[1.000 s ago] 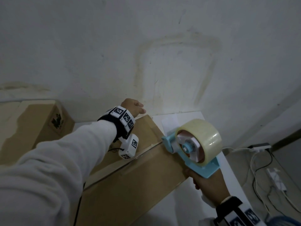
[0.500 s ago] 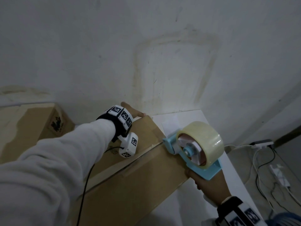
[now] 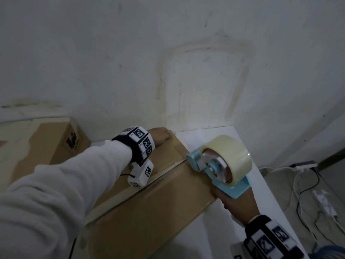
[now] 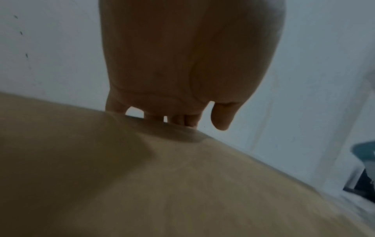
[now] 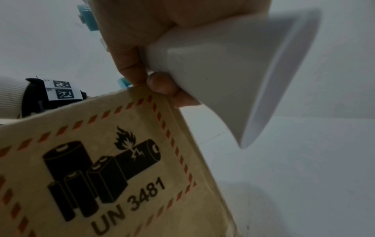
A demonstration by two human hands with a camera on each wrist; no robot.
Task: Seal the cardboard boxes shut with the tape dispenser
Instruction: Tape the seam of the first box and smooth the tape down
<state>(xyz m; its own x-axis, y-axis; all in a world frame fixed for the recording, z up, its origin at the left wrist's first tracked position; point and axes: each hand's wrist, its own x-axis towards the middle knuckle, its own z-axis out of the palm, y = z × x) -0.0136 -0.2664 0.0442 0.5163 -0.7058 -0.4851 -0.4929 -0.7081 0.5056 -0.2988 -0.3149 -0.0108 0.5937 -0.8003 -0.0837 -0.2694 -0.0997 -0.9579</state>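
Brown cardboard box (image 3: pixel 149 208), flaps shut; blue tape dispenser (image 3: pixel 220 165) w/ clear roll at seam's right end

Left hand (image 3: pixel 158 136) flat, right hand (image 3: pixel 237 204) clenched

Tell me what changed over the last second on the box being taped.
The left hand lowered from hovering over the box's far corner and now presses flat on the cardboard box. The tape dispenser, gripped by the right hand, barely shifted and stays at the seam's right end. The box itself stayed put.
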